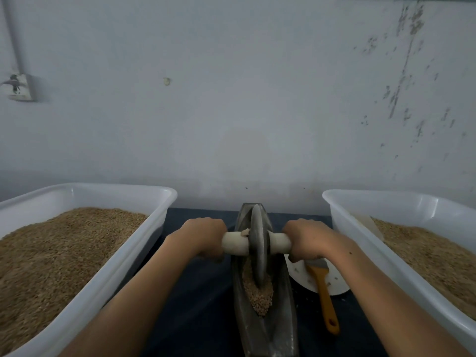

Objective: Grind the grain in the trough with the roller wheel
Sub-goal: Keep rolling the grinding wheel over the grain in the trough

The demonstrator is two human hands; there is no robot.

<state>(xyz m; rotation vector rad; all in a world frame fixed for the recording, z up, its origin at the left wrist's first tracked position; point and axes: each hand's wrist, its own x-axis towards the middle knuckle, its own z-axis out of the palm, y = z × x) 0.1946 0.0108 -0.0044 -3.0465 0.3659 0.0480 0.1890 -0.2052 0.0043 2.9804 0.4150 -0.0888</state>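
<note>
Here, grain-filled tubs (164, 202) flank the trough (283, 305); brush (324, 297) lies right.

Trough (265, 328) between two tubs (144, 199) of grain

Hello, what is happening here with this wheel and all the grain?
A person is grinding grain by hand. The left hand and the right hand each grip one end of the white handle that runs through the roller wheel. The wheel stands upright in the dark trough, on a bed of grain. White tubs of grain sit at both sides.
</note>
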